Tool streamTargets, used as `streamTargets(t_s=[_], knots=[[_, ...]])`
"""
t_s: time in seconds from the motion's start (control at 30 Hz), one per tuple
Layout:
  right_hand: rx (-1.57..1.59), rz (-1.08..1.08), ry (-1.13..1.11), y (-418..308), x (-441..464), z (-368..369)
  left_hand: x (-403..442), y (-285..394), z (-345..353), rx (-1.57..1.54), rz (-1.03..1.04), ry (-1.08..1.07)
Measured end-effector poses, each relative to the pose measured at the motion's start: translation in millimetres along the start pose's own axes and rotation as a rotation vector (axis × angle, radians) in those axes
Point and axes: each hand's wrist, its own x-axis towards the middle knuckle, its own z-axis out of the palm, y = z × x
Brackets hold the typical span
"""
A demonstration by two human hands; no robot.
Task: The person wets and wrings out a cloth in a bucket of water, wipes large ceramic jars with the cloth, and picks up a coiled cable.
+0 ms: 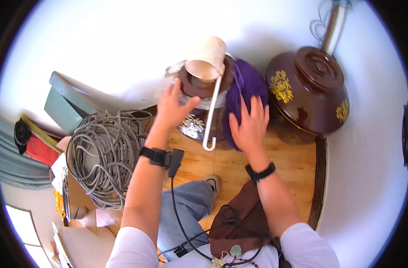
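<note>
A brown glazed jar [192, 126] with a pale flower pattern stands by the wall, clear plastic film around its neck. On its brown lid [203, 91] rests a white dipper [208, 60], its long hooked handle hanging over the front. My left hand [171, 107] is beside the lid's left edge, fingers apart and holding nothing; whether it touches the lid or film I cannot tell. Purple cloth [246, 85] bunches against the jar's right side. My right hand [250, 123] lies on this cloth with fingers spread.
To the right stands a larger brown lidded jar [302, 96] with yellow decoration. A big coil of grey cable [108, 156] sits at left, near a grey-green box [70, 102]. A brown bag [235, 223] and a black cord hang at my front.
</note>
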Motion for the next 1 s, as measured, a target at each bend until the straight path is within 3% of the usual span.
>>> streamTargets(t_s=[0.1, 0.23, 0.33, 0.47, 0.57, 0.6, 0.67, 0.73, 0.83, 0.9, 0.93, 1.0], knots=[[-0.013, -0.099, -0.078, -26, -39, -5, -3, 3, 7, -0.056, -0.019, -0.03], [0.19, -0.437, -0.247, -64, -78, 24, 3, 8, -4, -0.001, -0.03, -0.09], [0.14, -0.683, -0.323, -87, -69, 66, 4, 6, -6, 0.031, -0.015, -0.091], [-0.638, -0.951, -0.231, -117, -73, 121, -1, 3, -14, -0.123, -0.088, -0.118], [-0.225, -0.887, -0.331, -104, -65, 91, -7, -2, -17, -0.11, 0.003, -0.107], [-0.23, -0.905, -0.339, -89, -71, 88, -9, -4, -18, -0.123, -0.008, -0.096], [0.228, -0.715, -0.292, -60, -91, 78, -13, -8, -24, -0.031, 0.09, -0.056], [0.204, -0.632, -0.267, -40, -86, 34, -19, -15, -32, -0.057, 0.073, -0.046], [0.173, -0.558, -0.302, -15, -70, -3, -25, -20, -43, -0.09, 0.226, 0.013], [0.101, -0.266, -0.17, -3, -43, -15, -26, -18, -50, -0.14, 0.22, 0.087], [0.08, -0.267, -0.16, 4, -28, -14, -25, -18, -51, -0.177, 0.204, 0.151], [0.009, -0.053, -0.074, 18, 2, -7, -22, -21, -46, -0.251, 0.119, 0.261]])
